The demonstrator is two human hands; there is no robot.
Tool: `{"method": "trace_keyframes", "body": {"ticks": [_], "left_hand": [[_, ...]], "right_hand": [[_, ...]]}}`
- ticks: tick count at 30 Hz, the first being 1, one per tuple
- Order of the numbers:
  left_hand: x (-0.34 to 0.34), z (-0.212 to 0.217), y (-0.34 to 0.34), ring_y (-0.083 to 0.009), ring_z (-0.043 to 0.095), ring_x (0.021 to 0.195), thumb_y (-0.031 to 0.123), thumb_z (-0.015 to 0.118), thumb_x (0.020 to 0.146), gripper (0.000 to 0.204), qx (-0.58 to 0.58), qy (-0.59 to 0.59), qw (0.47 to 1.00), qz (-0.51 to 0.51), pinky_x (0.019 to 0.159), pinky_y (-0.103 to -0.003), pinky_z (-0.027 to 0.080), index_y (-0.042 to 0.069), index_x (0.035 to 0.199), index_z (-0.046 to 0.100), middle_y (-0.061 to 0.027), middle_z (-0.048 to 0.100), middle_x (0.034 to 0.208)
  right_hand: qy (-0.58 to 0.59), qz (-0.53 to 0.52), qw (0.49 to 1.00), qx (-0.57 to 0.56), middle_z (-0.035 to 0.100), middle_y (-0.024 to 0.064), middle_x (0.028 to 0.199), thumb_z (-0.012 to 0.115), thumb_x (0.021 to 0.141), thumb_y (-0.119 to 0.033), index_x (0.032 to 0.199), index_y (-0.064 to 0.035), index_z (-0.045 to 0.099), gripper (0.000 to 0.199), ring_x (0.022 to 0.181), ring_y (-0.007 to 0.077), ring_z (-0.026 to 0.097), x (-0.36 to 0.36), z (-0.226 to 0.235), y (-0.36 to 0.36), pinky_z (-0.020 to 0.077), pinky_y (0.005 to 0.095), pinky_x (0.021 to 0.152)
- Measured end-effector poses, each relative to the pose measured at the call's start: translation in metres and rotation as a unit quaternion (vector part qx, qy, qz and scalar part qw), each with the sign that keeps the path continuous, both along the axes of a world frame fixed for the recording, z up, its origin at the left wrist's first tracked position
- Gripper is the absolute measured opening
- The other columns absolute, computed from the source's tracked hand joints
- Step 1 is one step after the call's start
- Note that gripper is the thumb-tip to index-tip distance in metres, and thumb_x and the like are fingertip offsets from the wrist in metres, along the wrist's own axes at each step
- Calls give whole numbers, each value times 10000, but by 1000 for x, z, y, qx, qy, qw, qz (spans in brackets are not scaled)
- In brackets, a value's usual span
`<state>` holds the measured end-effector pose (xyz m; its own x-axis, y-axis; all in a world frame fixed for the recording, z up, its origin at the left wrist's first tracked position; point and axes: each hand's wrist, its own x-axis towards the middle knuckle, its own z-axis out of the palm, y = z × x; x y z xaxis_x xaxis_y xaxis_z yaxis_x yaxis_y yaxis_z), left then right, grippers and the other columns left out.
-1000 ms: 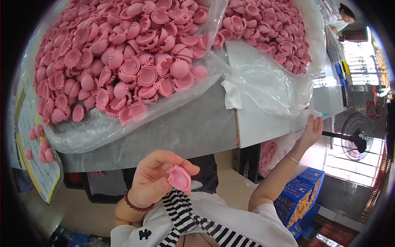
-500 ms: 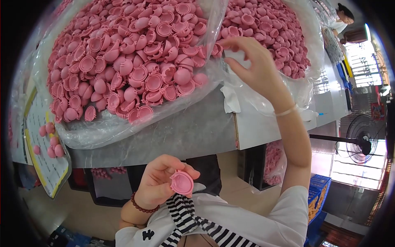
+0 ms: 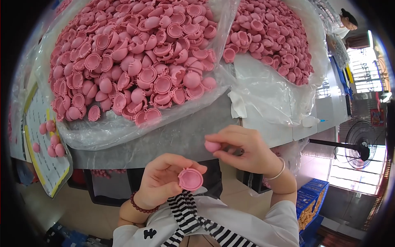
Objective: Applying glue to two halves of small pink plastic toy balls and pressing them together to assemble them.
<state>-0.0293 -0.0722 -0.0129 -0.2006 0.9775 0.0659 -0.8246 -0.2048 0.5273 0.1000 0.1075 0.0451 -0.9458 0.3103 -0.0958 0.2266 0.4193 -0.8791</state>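
Grey tabletop (image 3: 181,140) was seen spread with two clear plastic bags, a large left-hand heap of pink shells (image 3: 131,61) and a second heap (image 3: 267,37) on the right, with a pedestal fan (image 3: 362,146) standing beyond the table's right end. Below the table edge, a round pink half-shell (image 3: 190,179) was pinched by the left hand (image 3: 164,181), thumb and fingertips closed on its rim, its hollow face turned up toward the camera. A smaller pink piece (image 3: 212,146) was gripped between thumb and forefinger of the right hand (image 3: 247,150), the other fingers curled. This piece was held just above and slightly right of the half-shell, near but not touching, so the right hand's piece lay directly over the open cup. A few loose pink balls (image 3: 51,138) were lying on a printed sheet at left.
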Motion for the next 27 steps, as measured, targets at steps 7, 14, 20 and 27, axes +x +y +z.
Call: {"method": "trace_keyframes", "body": {"ticks": [7,14,20,27], "left_hand": [[0,6,6,-215,491,1062,-59,533,778,379,-31,136,987,82,889,-317,411,-57,1141,427,-203,460,1179],[7,6,8,-191,556,954,-102,577,725,356,-61,281,947,145,791,-267,482,-62,1073,511,-182,484,1137],[8,7,9,-169,603,834,-69,624,704,335,-78,370,908,180,735,-251,506,-37,1030,556,-163,532,1076],[6,0,13,-206,607,831,37,703,659,378,-85,427,875,211,709,-271,487,-1,1016,583,-159,565,1050]], "right_hand": [[29,-65,960,272,556,70,835,722,595,-103,911,-49,602,342,690,221,554,7,-15,-4,459,283,582],[227,-52,961,149,582,84,807,742,555,-60,921,-10,624,388,655,182,549,-4,-19,-32,449,255,556],[229,-62,961,140,591,93,827,745,562,-82,930,-2,620,397,657,184,553,-3,-31,-36,448,256,555],[189,-83,965,162,603,81,800,744,563,-61,955,-2,612,418,616,171,543,1,-37,-42,442,247,540]]}}
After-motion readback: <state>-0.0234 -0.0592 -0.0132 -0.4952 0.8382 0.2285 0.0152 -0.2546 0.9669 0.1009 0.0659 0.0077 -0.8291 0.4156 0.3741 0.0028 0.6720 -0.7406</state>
